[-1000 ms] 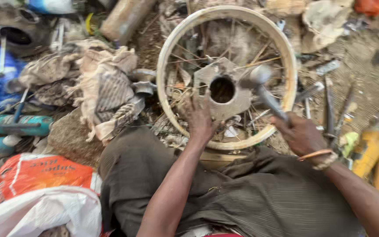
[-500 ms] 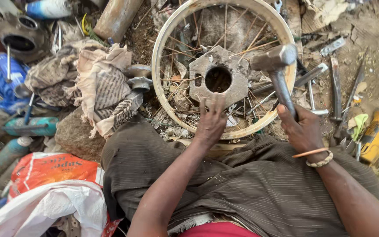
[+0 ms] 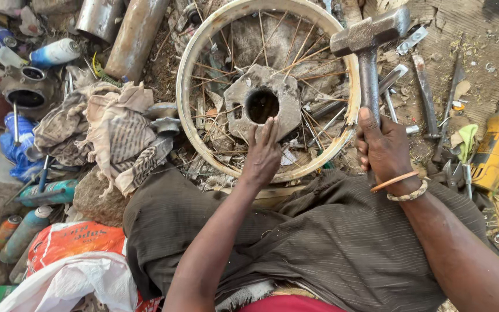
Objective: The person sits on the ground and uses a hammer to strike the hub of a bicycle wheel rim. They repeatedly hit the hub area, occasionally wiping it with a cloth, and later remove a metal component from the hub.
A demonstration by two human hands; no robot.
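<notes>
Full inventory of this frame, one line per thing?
wheel: 1, rusty cream rim, top centre
hub plate: 1, grey, inside wheel
hammer: 1, dark steel, raised at right
rags: pile, beige striped, left
pipes: 2, rusty, top left
spray cans: several, blue and white, left
bags: 2, orange and white, bottom left
tool: 1, yellow, right
left hand: on hub plate
right hand: grips hammer

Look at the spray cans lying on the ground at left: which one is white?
The white spray can near the top left, beside the rusty metal cylinders. The cans at lower left are greenish, with red or pale caps.
</notes>
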